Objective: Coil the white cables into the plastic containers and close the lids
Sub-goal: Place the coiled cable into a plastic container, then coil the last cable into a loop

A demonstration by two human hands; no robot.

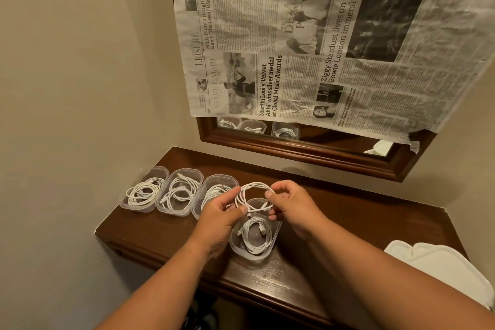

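A coiled white cable [254, 190] hangs in the air between both hands. My left hand [222, 211] pinches its left side and my right hand [292, 203] pinches its right side. Directly below sits an open clear plastic container [235, 246] with another white cable [255, 236] coiled inside. Three more open containers stand in a row to the left: the far-left container [126, 205], the second container [187, 213] and the third container [207, 182]. Each holds coiled white cables, and my left hand partly hides the third.
The containers stand on a dark wooden shelf [348, 211] against a beige wall. White lids [444, 268] are stacked at its right end. Above hangs a wood-framed mirror [308, 150] mostly covered by a taped newspaper [321, 35].
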